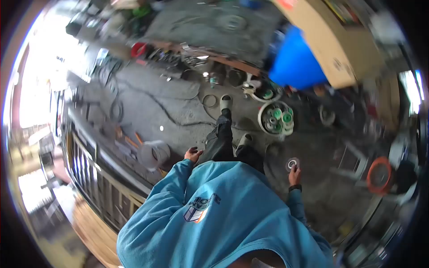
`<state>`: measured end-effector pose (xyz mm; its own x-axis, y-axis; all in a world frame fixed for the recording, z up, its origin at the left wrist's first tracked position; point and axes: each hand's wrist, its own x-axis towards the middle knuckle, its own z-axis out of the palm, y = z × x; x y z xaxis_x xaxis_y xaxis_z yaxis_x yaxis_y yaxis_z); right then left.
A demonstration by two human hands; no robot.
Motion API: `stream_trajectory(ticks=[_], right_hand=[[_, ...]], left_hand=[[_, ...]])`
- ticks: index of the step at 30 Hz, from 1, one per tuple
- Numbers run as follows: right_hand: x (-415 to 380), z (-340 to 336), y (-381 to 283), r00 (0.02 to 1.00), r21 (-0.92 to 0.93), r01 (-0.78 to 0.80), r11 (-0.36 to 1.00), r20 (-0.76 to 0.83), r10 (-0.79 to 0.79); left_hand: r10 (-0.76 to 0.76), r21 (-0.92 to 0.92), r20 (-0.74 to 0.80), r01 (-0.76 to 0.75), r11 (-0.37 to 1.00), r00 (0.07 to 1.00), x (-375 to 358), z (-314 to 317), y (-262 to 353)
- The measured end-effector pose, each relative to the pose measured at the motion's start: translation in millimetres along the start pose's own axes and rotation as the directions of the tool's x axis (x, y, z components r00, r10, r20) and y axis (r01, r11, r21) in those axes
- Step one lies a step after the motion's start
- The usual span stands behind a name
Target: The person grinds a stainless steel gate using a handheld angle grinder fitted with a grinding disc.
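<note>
My right hand (pixel 295 175) is out to the right of my body, its fingers closed on the edge of a small grinding disc (pixel 292 163) with a pale ring at its centre. My left hand (pixel 193 154) hangs beside my left hip with loosely bent fingers, and I see nothing in it. Ahead of my right foot a round white tub (pixel 260 121) holds several discs with green labels (pixel 286 117). Motion blur softens the picture.
A white bucket (pixel 153 155) stands left of my legs beside a metal railing (pixel 105 190). Cables (pixel 163 111) cross the concrete floor. A cardboard box (pixel 333 49) and blue plastic (pixel 297 62) are ahead right. An orange ring-shaped thing (pixel 379 175) is at far right.
</note>
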<state>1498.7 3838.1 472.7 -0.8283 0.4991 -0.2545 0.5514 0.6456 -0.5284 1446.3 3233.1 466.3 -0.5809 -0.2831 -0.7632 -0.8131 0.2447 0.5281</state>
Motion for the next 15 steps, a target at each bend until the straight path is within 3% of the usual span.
stream_trajectory(ticks=[1, 3, 5, 7, 9, 10, 11, 15], right_hand=[[24, 6, -15, 1.0, 0.097, 0.018, 0.995, 0.005, -0.019], [45, 8, -85, 0.976, 0.087, 0.206, 0.975, 0.06, -0.211], [42, -5, -196, 0.949, 0.057, 0.078, 0.995, 0.302, -0.092], [49, 20, -245, 0.878, 0.121, 0.182, 0.976, 0.427, -0.216], [52, 50, -292, 0.8, -0.073, 0.501, 0.863, 0.419, -0.429], [60, 73, -306, 0.729, 0.0, 0.548, 0.836, 0.491, -0.478], [51, 80, -344, 0.663, -0.065, 0.67, 0.739, 0.502, -0.556], [17, 143, -485, 0.555, 0.078, 0.655, 0.752, 0.625, -0.548]], left_hand=[[-0.018, -0.077, -0.044, 0.014, 0.997, 0.999, -12, -2, -4], [-0.039, 0.067, -0.077, 0.044, 0.997, 0.996, -32, -7, -12], [-0.131, -0.077, -0.133, 0.121, 0.99, 0.982, -51, -14, -15], [-0.255, -0.208, -0.182, 0.216, 0.954, 0.95, -53, -20, -38], [-0.313, -0.295, -0.231, 0.24, 0.925, 0.921, -54, -32, -47], [-0.318, -0.357, -0.244, 0.22, 0.908, 0.916, -56, -43, -49], [-0.335, -0.389, -0.243, 0.225, 0.893, 0.91, -50, -49, -54], [-0.363, -0.578, -0.365, 0.096, 0.81, 0.857, -6, -102, -100]])
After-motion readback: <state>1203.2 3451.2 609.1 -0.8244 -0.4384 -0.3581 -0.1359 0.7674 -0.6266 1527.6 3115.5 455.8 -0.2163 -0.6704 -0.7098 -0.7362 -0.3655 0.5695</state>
